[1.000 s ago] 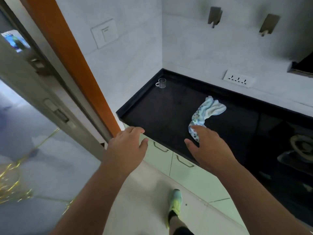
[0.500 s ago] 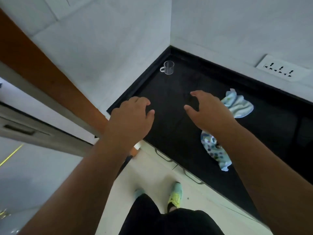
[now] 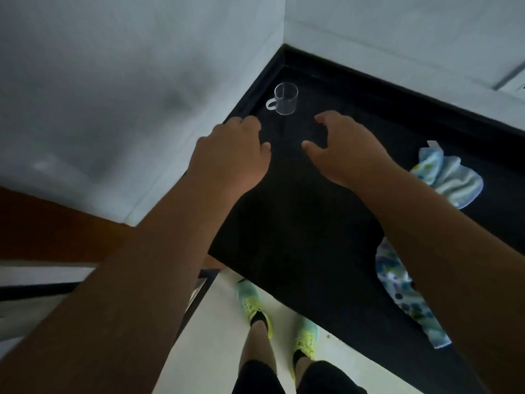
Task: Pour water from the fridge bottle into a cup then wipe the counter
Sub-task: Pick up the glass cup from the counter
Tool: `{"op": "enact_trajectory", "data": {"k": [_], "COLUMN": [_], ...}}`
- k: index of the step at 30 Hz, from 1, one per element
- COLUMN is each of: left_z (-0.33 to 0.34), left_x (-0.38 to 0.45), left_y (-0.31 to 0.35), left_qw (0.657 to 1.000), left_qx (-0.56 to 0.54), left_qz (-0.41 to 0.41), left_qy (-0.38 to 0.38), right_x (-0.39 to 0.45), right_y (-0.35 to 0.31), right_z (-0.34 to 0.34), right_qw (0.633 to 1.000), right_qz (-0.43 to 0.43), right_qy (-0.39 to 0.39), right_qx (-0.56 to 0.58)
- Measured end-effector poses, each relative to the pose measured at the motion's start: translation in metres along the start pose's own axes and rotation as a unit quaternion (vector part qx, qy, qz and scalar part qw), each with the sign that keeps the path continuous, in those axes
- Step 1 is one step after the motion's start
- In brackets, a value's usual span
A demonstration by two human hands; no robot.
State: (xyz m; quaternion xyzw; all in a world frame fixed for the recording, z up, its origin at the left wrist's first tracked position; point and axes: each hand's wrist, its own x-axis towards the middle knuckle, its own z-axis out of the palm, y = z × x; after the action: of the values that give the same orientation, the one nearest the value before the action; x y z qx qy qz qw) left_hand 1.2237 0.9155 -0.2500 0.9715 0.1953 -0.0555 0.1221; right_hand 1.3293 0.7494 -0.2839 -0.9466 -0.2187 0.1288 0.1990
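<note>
Standing upright in the far left corner of the black counter (image 3: 298,237), the clear cup (image 3: 283,98) went untouched. Your left hand (image 3: 231,155) and right hand (image 3: 345,152) hovered just near of it, fingers loosely curled, holding nothing. Cloth (image 3: 449,177) lay right.

You have one view only — a wide-angle camera on your head, tilted steeply down and forward. It looks along your forearms to the counter (image 3: 298,228) corner, near enough that your shoes (image 3: 305,335) on the floor fill the lower edge.
</note>
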Motion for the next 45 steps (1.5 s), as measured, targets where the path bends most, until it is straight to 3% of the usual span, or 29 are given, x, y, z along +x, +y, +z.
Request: {"op": "enact_trajectory", "data": {"k": [13,21,27,45], "left_z": [0.051,0.083,0.087,0.053], "left_x": [0.142,0.173,0.164,0.015], "left_y": [-0.013,-0.009,-0.012,0.024], "left_qw": [0.996,0.987,0.988,0.979], "left_qx": [-0.076,-0.138,-0.146,-0.204], "left_qz": [0.009,0.009,-0.002,0.015], "left_qy": [-0.05,-0.078,-0.04,-0.018], "right_x": [0.148,0.185,0.162,-0.008], "right_y": [0.006,0.002,0.008,0.018], "right_z": [0.05,0.073,0.074,0.022], "right_qw": [0.995,0.991,0.992,0.937], "right_qz": [0.031,0.017,0.004,-0.005], "right_qy": [-0.021,-0.047,-0.04,-0.026], "right_qx": [0.094,0.121,0.117,0.348]}}
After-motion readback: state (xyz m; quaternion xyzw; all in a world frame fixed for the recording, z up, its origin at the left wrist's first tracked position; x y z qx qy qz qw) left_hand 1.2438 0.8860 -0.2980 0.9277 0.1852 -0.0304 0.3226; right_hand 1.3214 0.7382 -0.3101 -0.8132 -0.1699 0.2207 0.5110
